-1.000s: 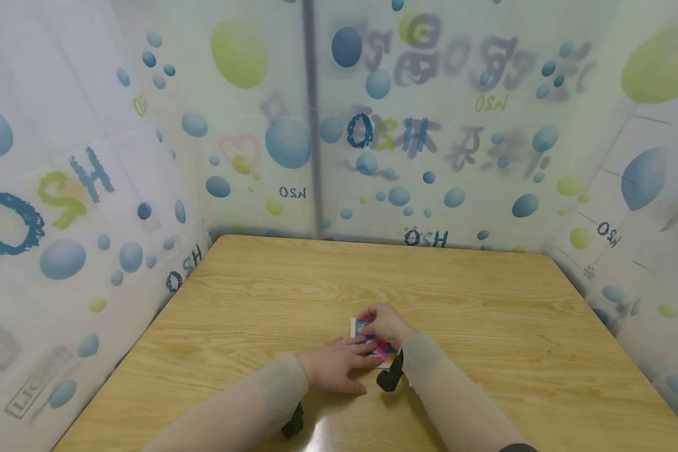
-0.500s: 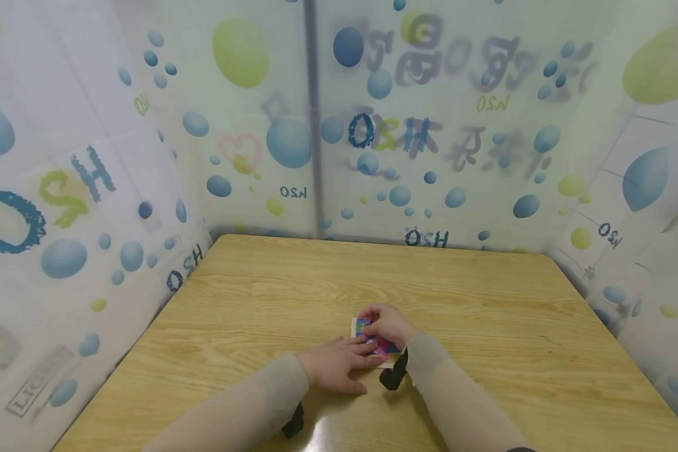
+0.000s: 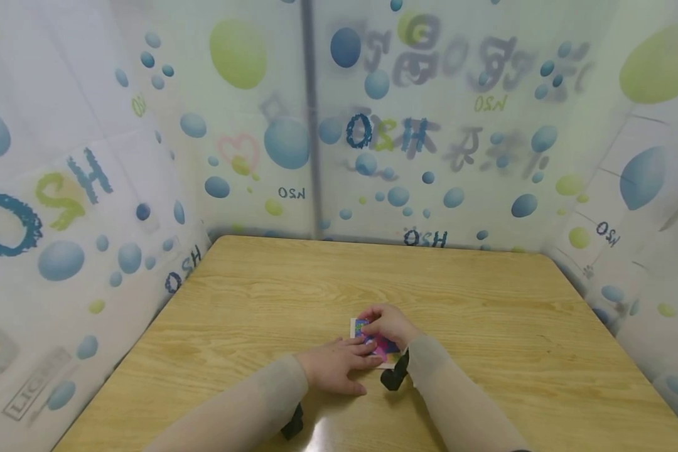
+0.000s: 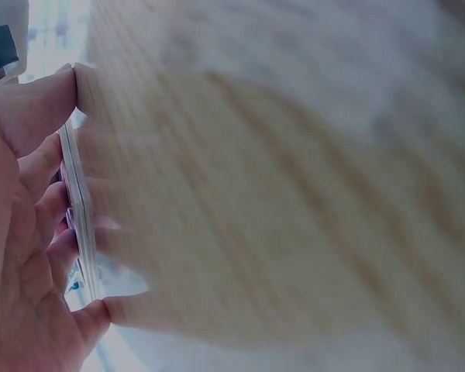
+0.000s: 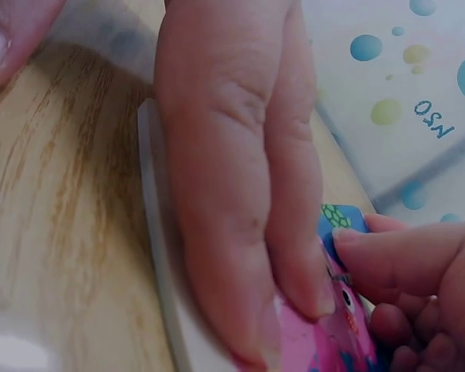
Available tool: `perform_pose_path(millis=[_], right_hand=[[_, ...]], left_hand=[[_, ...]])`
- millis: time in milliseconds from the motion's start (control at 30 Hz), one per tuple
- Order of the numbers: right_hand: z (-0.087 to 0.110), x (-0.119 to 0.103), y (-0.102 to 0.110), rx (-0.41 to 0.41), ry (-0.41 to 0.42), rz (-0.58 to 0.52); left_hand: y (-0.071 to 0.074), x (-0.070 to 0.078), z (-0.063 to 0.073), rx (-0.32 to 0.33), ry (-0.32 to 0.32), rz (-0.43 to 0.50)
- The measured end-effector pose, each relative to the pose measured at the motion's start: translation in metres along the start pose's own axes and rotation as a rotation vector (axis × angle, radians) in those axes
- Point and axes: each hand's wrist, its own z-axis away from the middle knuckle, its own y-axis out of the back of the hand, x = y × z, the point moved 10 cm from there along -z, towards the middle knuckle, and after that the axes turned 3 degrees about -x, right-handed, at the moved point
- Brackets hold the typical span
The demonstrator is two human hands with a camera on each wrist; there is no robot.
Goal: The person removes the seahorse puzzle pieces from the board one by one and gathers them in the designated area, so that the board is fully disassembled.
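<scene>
Two sleeves: pale left sleeve (image 3: 226,402) and pale right sleeve (image 3: 463,395), both coming in from the near side of the book.
Two black pieces: left wrist piece (image 3: 292,422) and right wrist piece (image 3: 394,376), one under each wrist, both nearer than the book.
Left hand (image 3: 334,365): palm down, fingers spread; at least two fingertips press on the book's cover, and the thumb stands apart, off the book's near side.
Right hand (image 3: 391,324): at the book's far part, its fingers curled and its thumb on the blue corner of the cover, pinching there; the undersides of the other fingers are partly hidden.
One book (image 3: 385,351): thin, lying flat on the table between and beneath the hands; pink and blue cover, a green pattern near one corner, white border, pale layered edge.
One table (image 3: 294,282): yellowish wood grain, under the book and stretching well beyond it.
Three walls: left wall (image 3: 113,320), back wall (image 3: 339,188) and right wall (image 3: 599,188), whitish, printed with blue and green drops and lettering, standing around the book's table.
One pink heart (image 3: 239,150): on the back wall, beyond the book and to its left.
One grey upright strip (image 3: 312,94): on the back wall, farther than the book.
</scene>
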Motion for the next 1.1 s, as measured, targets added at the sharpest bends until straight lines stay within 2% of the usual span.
perform_pose_path(millis=[300,1100], right_hand=[[-0.0006,0.0023,0.0022,0.002,0.000,-0.013],[0.0012,0.0039,0.0049,-0.003,0.014,-0.121]], left_hand=[[-0.0005,0.0007,0.0013,-0.014,-0.002,0.018],[-0.0022,-0.0020,-0.0008,0.009,0.003,-0.013]])
